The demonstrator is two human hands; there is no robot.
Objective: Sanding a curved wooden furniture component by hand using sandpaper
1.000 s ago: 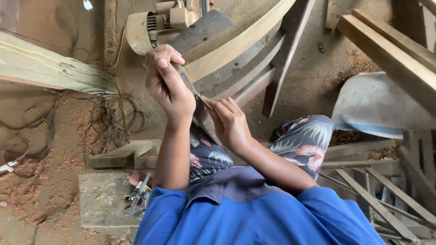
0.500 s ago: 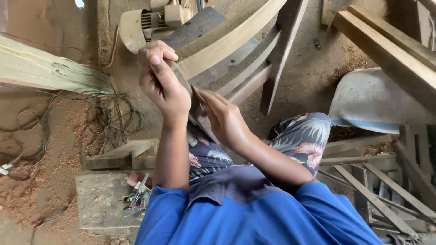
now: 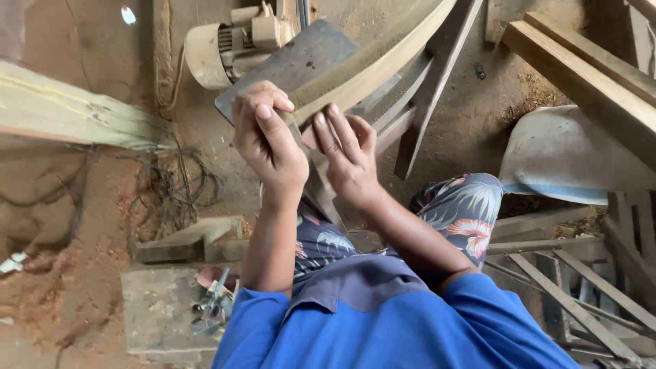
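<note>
In the middle of the frame we see a narrow wooden strip [image 3: 320, 188] — it runs down between our two hands toward the patterned trousers [image 3: 456, 212]. Our left hand [image 3: 270, 143] is clenched around the strip's upper part, thumb up. Our right hand [image 3: 348, 156] touches it just beside, fingers stretched out and loose, not gripping. Above them lies a curved wooden piece [image 3: 383, 55]. In the upper left stands an electric motor [image 3: 219, 48] — tangled wires [image 3: 164, 184] lie on the sawdust floor below it.
</note>
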